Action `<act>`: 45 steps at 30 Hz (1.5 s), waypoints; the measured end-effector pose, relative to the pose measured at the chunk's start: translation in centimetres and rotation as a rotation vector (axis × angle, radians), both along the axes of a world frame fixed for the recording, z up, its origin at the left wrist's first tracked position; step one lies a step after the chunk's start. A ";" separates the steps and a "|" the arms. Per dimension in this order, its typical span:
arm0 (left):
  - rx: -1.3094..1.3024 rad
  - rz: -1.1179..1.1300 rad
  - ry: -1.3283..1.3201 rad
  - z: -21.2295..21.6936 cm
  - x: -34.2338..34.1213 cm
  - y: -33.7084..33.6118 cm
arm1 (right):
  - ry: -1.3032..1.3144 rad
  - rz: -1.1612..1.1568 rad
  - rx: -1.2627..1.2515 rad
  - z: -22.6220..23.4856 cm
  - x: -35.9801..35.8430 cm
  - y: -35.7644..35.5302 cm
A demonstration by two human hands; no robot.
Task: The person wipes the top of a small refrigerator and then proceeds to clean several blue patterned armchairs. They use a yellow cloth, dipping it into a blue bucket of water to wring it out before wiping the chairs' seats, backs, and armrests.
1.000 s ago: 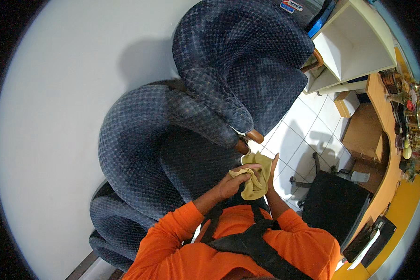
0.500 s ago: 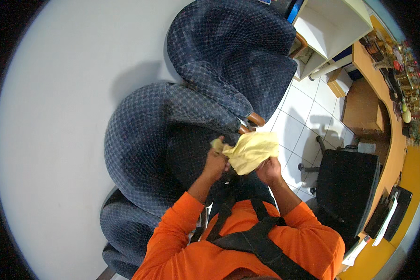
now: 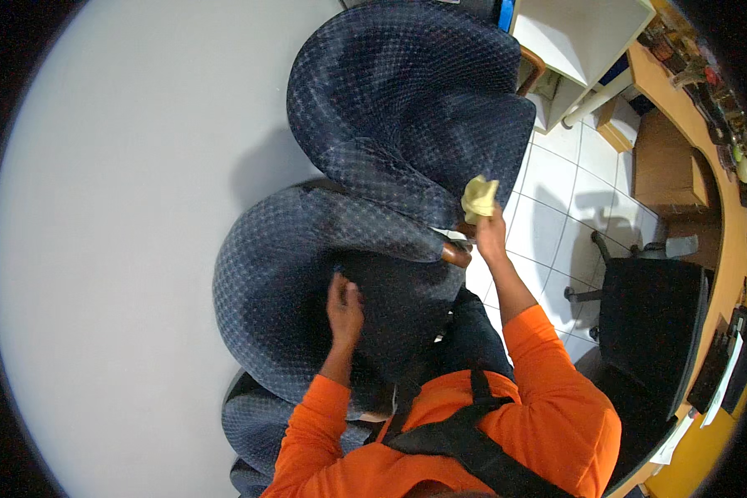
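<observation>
Yellow cloth (image 3: 479, 197) is being gripped, bunched, in right hand (image 3: 490, 232) against seat edge of upper blue chair (image 3: 407, 100). Near chair's seat (image 3: 390, 299) is being pressed by flat, empty left hand (image 3: 344, 311). Wiping is judged barely started; most upholstery left.

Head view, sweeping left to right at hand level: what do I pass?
White wall → nearer blue chair → left hand on its seat → right hand holding yellow cloth → tiled floor → black office chair.

Right hand (image 3: 490, 235) grips a crumpled yellow cloth (image 3: 479, 197) against the far blue chair (image 3: 407, 100). Left hand (image 3: 344, 309) rests flat on the near chair's seat (image 3: 390, 307). White tiled floor (image 3: 548, 178) at right.
</observation>
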State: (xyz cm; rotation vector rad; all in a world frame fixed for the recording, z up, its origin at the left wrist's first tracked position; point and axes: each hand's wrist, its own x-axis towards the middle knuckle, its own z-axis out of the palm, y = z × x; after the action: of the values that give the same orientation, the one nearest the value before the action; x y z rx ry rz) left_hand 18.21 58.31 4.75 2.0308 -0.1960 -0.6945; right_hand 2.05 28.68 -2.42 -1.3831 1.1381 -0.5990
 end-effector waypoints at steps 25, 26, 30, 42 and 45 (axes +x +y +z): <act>0.828 -0.168 -1.209 -3.4 26.1 0.8 | 0.181 0.482 -0.303 3.7 8.2 3.7; 0.819 -0.169 -1.228 -3.4 26.1 0.8 | 0.356 0.330 -0.217 3.1 8.4 1.5; 0.818 -0.188 -1.241 -3.7 25.9 1.3 | 0.286 0.135 -0.192 -1.7 9.7 -3.5; 0.602 -0.378 -1.137 1.7 26.5 3.2 | 0.326 0.962 -0.820 -2.6 3.7 0.2; 0.710 -0.374 -1.197 2.4 26.8 5.0 | 0.320 1.070 -1.044 -3.3 5.7 -0.9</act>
State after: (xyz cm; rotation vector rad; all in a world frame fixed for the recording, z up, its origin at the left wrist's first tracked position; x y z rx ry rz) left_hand 45.02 63.32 7.16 2.9008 -1.1658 0.4240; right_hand 7.73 27.78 -5.69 -2.7419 0.0803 -0.1295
